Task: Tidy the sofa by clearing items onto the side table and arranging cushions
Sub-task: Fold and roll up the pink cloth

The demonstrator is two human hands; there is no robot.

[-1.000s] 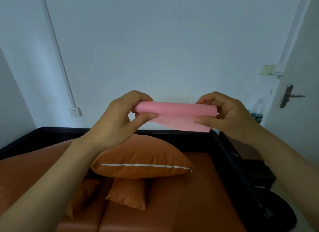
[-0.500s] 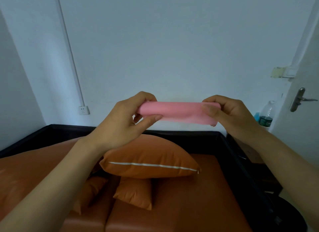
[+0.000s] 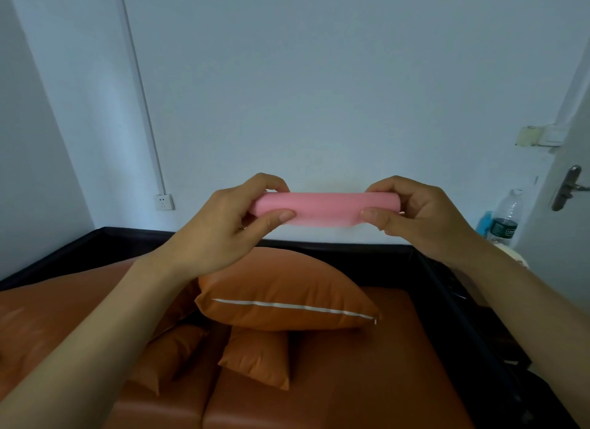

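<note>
The pink roll [image 3: 329, 208] is held level in the air above the orange sofa [image 3: 351, 380], directly over the large cushion [image 3: 287, 297]. The left hand [image 3: 223, 227] pinches the roll's left end between thumb and curled fingers. The right hand [image 3: 421, 217] pinches the right end the same way. Two smaller cushions [image 3: 258, 358] lie on the sofa seat below the large cushion. To the right of the sofa, a plastic water bottle [image 3: 506, 219] stands upright against the wall; its fill level cannot be determined.
</note>
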